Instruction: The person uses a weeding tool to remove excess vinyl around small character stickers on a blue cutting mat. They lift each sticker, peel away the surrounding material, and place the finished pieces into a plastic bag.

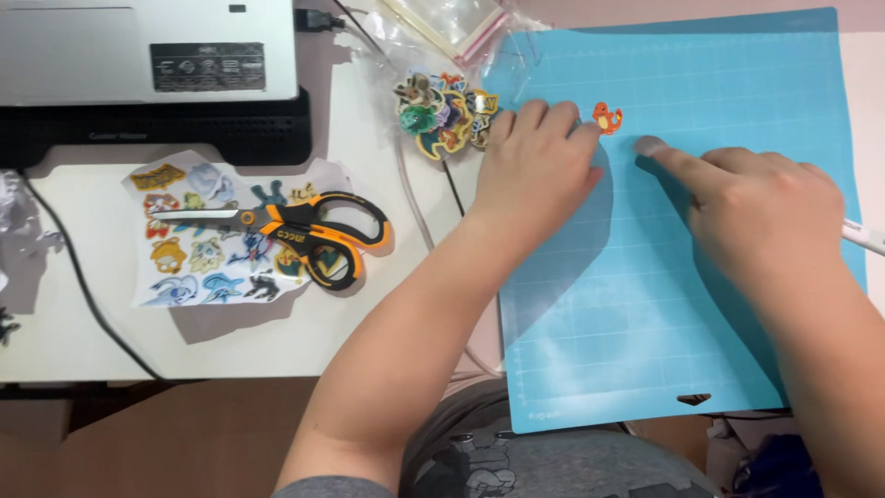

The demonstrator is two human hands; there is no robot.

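Observation:
My left hand (535,171) rests with curled fingers on the upper left part of a light blue cutting mat (682,323), its fingertips right beside a small orange cut-out sticker (607,118) lying on the mat. My right hand (751,207) holds a white pen-like tool (865,236) in its palm, and its index finger points onto the mat just right of the sticker. A pile of cut-out stickers (444,112) lies just left of the mat's top edge.
Orange and black scissors (295,226) lie on a sheet of printed stickers (207,235) on the white desk. A grey machine (147,51) stands at the back left. Clear plastic bags (452,23) lie at the back.

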